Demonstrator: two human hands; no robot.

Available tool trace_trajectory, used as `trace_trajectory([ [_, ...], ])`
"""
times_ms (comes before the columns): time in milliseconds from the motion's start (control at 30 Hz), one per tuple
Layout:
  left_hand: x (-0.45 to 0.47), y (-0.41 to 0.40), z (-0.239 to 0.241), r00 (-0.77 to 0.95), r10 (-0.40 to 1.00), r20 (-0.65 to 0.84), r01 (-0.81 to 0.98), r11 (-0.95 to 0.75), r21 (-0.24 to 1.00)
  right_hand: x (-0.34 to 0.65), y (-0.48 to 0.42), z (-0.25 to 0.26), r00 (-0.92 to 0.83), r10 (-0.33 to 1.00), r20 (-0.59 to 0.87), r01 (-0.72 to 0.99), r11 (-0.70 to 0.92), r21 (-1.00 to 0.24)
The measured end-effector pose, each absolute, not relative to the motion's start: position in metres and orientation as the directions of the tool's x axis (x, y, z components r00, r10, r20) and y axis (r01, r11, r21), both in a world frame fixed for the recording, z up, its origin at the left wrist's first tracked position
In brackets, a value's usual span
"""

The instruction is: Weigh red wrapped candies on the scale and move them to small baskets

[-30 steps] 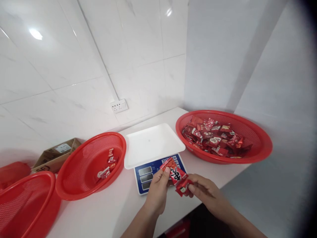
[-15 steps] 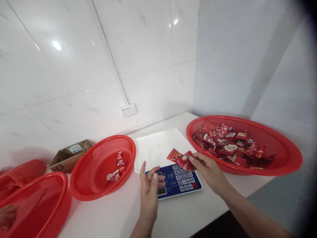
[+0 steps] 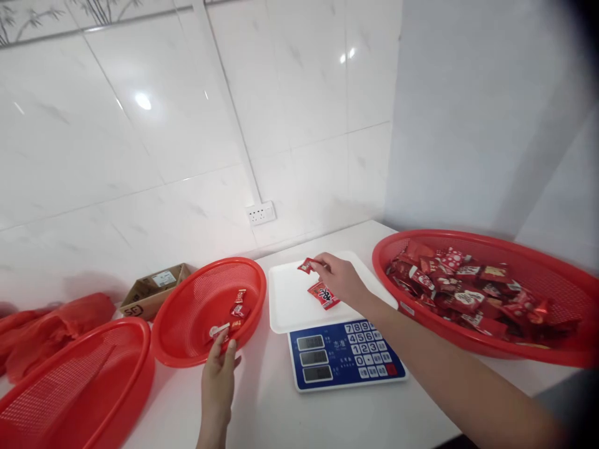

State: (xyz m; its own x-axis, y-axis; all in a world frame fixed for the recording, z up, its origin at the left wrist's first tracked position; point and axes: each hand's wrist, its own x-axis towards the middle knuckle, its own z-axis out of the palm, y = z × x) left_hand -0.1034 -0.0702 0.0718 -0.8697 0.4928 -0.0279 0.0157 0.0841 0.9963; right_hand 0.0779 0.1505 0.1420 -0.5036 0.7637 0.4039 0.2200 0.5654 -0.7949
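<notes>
My right hand (image 3: 339, 277) reaches over the white weighing pan (image 3: 285, 305) of a digital scale, its fingers closed on a small red snack packet (image 3: 306, 265). Just below those fingers, another red snack packet (image 3: 324, 295) lies on the pan. The scale's blue keypad panel (image 3: 344, 352) faces me. At the near rim of the middle red basket (image 3: 180, 312), my left hand (image 3: 219, 377) has its thumb and fingers apart; whether it touches the rim I cannot tell. Several small red packets (image 3: 238, 310) rest in that basket.
To the right, a large red basket (image 3: 584, 293) holds many red packets (image 3: 468, 296). Another red basket (image 3: 135, 386) stands at the near left, with red mesh bags (image 3: 70, 327) behind it. A cardboard box (image 3: 152, 299) sits by the wall, below a socket (image 3: 261, 213).
My right hand has moved forward over the pan, and a packet now lies there. My left hand has shifted left to the middle basket. The other hand at far left is out of view.
</notes>
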Motion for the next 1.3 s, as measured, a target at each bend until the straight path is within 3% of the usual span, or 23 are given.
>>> trace_trajectory([
  [267, -0.125, -0.091, 0.067, -0.920, 0.392, -0.023, 0.008, 0.077, 0.997, 0.093, 0.172, 0.131, -0.546, 0.772, 0.326, 0.311, 0.548, -0.777],
  [467, -0.122, -0.087, 0.057, -0.957, 0.289, 0.038, 0.027, -0.039, 0.999, 0.109, 0.195, 0.107, -0.532, 0.796, 0.289, 0.410, 0.541, -0.734],
  [733, -0.118, -0.071, 0.043, -0.974, 0.218, 0.064, 0.038, -0.122, 0.992, 0.091, 0.164, 0.097, -0.777, 0.565, 0.277, 0.328, 0.739, -0.588],
  [933, -0.116, -0.066, 0.047, -0.976, 0.202, 0.077, 0.055, -0.115, 0.992, 0.081, 0.167, 0.095, -0.809, 0.537, 0.239, 0.364, 0.777, -0.513],
  [1133, -0.107, -0.073, 0.054, -0.949, 0.288, 0.129, 0.120, -0.051, 0.991, 0.109, 0.174, 0.110, -0.765, 0.595, 0.246, 0.462, 0.774, -0.433],
  [1233, -0.092, -0.079, 0.063, -0.918, 0.332, 0.215, 0.236, 0.022, 0.972, 0.148, 0.198, 0.122, -0.679, 0.684, 0.267, 0.575, 0.721, -0.387],
  [1300, -0.075, -0.081, 0.076, -0.878, 0.362, 0.313, 0.320, -0.042, 0.947, 0.180, 0.220, 0.128, -0.609, 0.748, 0.265, 0.660, 0.663, -0.354],
])
